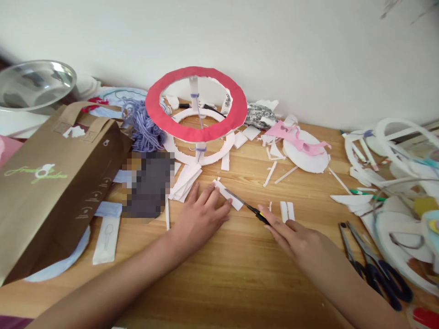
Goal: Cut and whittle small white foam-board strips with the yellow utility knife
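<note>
My right hand (286, 233) is closed around a black and yellow utility knife (258, 215), its long blade lying across a small white foam-board strip (233, 198). Beside the strip's left end, my left hand (202, 212) rests palm down with its fingers spread; whether the fingertips press on the strip is hard to tell. Just behind that hand lies a stack of white pieces (185, 183). Farther back stands a frame with a red ring (236, 103) on top and a white ring (219, 153) below, joined by white posts.
A brown paper bag (51, 183) lies at left, near a steel bowl (37, 84) and purple yarn (144, 128). Scissors (373, 269) lie at right, before white rings and scraps. A white disc (305, 157) with pink scrap (291, 135) sits behind. A blurred dark patch covers something left of centre.
</note>
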Motion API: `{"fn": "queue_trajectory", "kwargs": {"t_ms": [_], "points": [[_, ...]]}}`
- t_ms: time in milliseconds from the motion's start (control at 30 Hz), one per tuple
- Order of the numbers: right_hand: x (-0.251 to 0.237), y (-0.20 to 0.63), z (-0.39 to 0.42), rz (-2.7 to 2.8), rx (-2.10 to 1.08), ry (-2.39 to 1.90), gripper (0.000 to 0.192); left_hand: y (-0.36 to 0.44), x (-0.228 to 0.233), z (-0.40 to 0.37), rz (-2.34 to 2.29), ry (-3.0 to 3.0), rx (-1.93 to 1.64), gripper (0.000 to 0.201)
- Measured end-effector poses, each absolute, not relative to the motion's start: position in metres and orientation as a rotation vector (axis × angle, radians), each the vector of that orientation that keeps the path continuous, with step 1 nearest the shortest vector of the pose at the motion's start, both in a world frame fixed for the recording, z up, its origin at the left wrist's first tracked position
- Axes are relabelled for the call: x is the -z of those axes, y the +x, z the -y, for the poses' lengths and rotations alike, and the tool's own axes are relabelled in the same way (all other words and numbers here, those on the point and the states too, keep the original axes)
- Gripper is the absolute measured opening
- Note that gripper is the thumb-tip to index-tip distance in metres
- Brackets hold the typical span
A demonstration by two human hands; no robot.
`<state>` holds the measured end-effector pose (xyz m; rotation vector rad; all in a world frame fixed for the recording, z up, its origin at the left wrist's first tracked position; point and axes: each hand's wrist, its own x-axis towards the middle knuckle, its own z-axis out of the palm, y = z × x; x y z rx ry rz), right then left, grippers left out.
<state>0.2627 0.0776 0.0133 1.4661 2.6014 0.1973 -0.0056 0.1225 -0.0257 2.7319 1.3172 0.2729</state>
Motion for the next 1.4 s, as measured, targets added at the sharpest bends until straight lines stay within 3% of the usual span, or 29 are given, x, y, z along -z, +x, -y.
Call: {"fn": "queue_trajectory", "kwargs": {"t_ms": [233, 967, 1167, 1400], "points": [[-0.011, 0.239, -0.088, -2.495, -0.22, 1.43, 0.052, -0.005, 0.024, -0.122, -1.328, 2.773, -0.27, 0.036], [-0.01, 0.267, -0.065, -2.537, -0.267, 1.488, 0.047, -0.006, 0.024, -0.125, -1.291, 2.748, -0.229, 0.037], [-0.015, 0.243, -0.083, -2.464, -0.202, 1.417, 0.054, -0.006, 0.024, -0.121, -1.338, 2.736, -0.269, 0.037], [-0.006, 0.282, -0.052, -2.535, -0.153, 1.55, 0.05, -0.006, 0.023, -0.123, -1.329, 2.734, -0.23, 0.038]]}}
